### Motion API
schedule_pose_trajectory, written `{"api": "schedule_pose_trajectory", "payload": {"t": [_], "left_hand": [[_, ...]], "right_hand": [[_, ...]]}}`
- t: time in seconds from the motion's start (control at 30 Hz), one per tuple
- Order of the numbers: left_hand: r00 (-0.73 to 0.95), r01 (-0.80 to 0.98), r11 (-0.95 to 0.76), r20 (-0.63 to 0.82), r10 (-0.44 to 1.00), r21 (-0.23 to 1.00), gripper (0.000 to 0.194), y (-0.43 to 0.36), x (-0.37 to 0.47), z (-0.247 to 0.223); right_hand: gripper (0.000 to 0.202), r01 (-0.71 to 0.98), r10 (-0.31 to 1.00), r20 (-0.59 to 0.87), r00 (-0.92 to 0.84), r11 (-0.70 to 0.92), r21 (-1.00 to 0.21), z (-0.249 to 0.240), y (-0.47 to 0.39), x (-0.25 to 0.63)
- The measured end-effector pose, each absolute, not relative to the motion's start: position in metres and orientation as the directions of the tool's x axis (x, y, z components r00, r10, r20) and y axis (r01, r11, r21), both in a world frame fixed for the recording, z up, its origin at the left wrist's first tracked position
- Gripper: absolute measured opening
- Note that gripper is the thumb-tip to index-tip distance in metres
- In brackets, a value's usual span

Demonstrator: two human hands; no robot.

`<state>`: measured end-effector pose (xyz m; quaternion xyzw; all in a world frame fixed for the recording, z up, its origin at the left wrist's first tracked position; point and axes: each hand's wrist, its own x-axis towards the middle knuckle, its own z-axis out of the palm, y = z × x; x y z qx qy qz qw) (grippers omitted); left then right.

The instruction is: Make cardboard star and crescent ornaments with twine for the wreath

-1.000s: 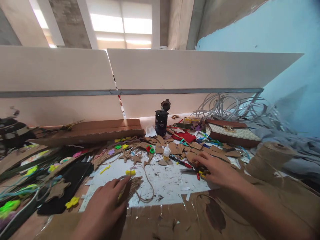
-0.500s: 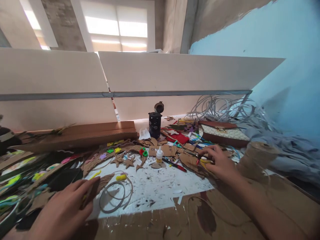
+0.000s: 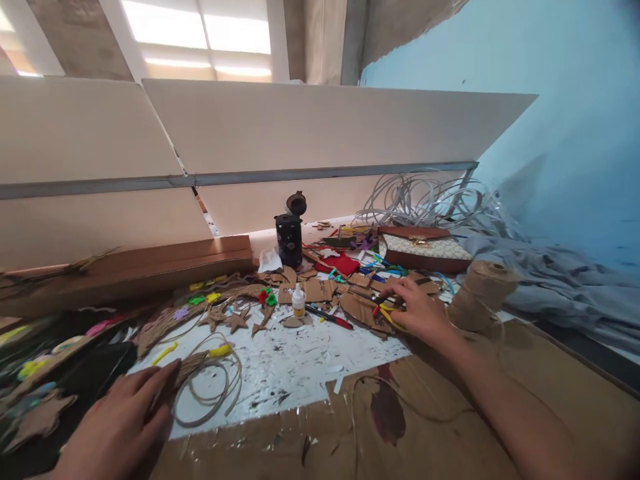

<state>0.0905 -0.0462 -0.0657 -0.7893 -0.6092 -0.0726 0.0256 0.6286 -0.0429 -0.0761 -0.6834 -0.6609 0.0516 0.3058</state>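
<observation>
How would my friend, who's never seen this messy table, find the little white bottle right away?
Find the black canister with its flipped-up lid, near the back panels. Come toward you, between the red and green flowers and the red-and-black pen. The bottle is the small white one standing upright there, with a pointed cap, while the pen and cardboard scraps lie flat.

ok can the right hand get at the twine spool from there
Likely yes: the twine spool stands close beside the right hand with nothing tall between, though the yellow-handled tool in its grip may need setting down.
</observation>
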Motion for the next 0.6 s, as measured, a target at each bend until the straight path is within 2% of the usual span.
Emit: {"api": "schedule_pose_trajectory", "payload": {"t": [0.1,0.17,0.33,0.47,0.6], "left_hand": [[0.279,0.960,-0.276,0.099,0.955,-0.039,0.054,-0.048,0.093,-0.064],[0.280,0.960,-0.276,0.124,0.952,-0.047,0.053,-0.050,0.094,-0.065],[0.275,0.958,-0.287,0.234,0.933,0.019,0.051,-0.047,0.088,-0.077],[0.290,0.952,-0.304,0.204,0.935,0.036,0.053,-0.045,0.085,-0.079],[0.232,0.962,-0.257,0.221,0.947,0.092,0.051,-0.050,0.087,-0.072]], "right_hand": [[0.034,0.851,0.958,0.282,0.050,0.107,-0.515,-0.081,-0.042,0.628],[0.035,0.846,0.972,0.235,0.021,0.108,-0.522,-0.084,-0.040,0.630],[0.036,0.865,0.978,0.208,-0.003,0.107,-0.490,-0.087,-0.037,0.638],[0.037,0.855,0.980,0.198,-0.004,0.106,-0.507,-0.086,-0.037,0.640],[0.035,0.843,0.981,0.194,0.005,0.100,-0.528,-0.086,-0.038,0.639]]}}
